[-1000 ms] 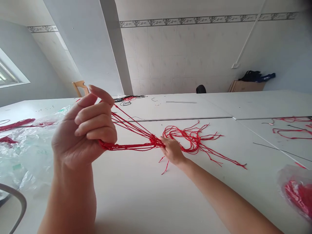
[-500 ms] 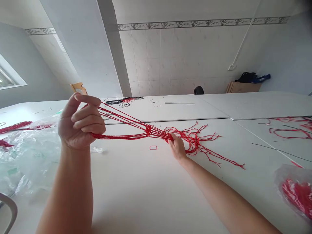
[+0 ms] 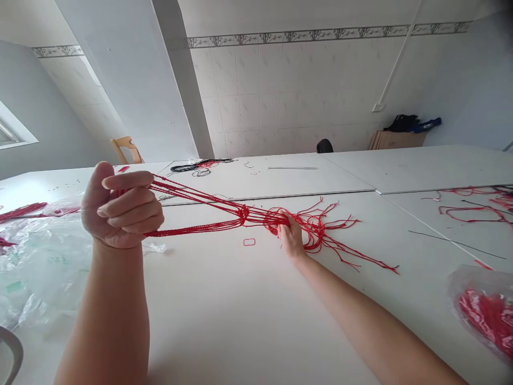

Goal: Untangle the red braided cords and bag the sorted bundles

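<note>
A bundle of red cords (image 3: 200, 228) is stretched between my two hands above the white table. My left hand (image 3: 124, 206), raised at the left, is closed round the looped end. My right hand (image 3: 292, 235) grips the bundle right of the centre. Between them the strands meet at a red knot (image 3: 242, 214), splitting into an upper and a lower group toward my left hand. Beyond my right hand, loose red cords with knotted ends (image 3: 320, 230) spread over the table.
Clear plastic bags (image 3: 52, 267) lie at the left, a bag of red cords (image 3: 487, 318) at the lower right. Black cords (image 3: 192, 167) and a thin strip (image 3: 292, 168) are farther back. A small red outline (image 3: 249, 242) is on the table (image 3: 248, 310). A wooden chair (image 3: 127, 149) stands behind.
My left hand has moved a little left and down, its fingers more tightly curled, and the cords look more taut. The whole view has shifted slightly.
</note>
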### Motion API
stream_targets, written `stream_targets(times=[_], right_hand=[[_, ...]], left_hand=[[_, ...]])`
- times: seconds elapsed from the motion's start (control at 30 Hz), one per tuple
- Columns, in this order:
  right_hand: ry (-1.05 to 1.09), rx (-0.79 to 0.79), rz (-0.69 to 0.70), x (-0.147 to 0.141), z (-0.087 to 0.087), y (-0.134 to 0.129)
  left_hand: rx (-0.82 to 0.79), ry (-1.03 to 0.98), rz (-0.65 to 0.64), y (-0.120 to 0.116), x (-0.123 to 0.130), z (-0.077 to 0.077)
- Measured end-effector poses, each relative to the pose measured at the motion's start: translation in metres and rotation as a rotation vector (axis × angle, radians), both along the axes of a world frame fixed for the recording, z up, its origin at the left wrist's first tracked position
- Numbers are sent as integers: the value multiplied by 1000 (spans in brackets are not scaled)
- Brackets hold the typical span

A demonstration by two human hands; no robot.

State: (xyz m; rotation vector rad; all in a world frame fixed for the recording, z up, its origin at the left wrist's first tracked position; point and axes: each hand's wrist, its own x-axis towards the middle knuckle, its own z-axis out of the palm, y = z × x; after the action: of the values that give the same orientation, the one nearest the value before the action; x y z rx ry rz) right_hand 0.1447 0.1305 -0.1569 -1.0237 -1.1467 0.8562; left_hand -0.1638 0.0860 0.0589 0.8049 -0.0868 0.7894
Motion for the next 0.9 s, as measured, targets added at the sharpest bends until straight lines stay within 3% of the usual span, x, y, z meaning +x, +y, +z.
stream_targets(times=[0.43, 0.6, 0.73, 0.9], right_hand=[[246, -131, 33, -2, 6, 0], [326, -174, 9, 6, 5, 5], [344, -189, 14, 9, 6, 5], [316, -162, 29, 5, 9, 1]], left_hand=[[-93, -185, 78, 3, 0, -7], [-154, -190, 224, 6, -9, -3], [-243, -199, 346, 4, 8, 0], [-341, -146, 434, 3, 46, -9]])
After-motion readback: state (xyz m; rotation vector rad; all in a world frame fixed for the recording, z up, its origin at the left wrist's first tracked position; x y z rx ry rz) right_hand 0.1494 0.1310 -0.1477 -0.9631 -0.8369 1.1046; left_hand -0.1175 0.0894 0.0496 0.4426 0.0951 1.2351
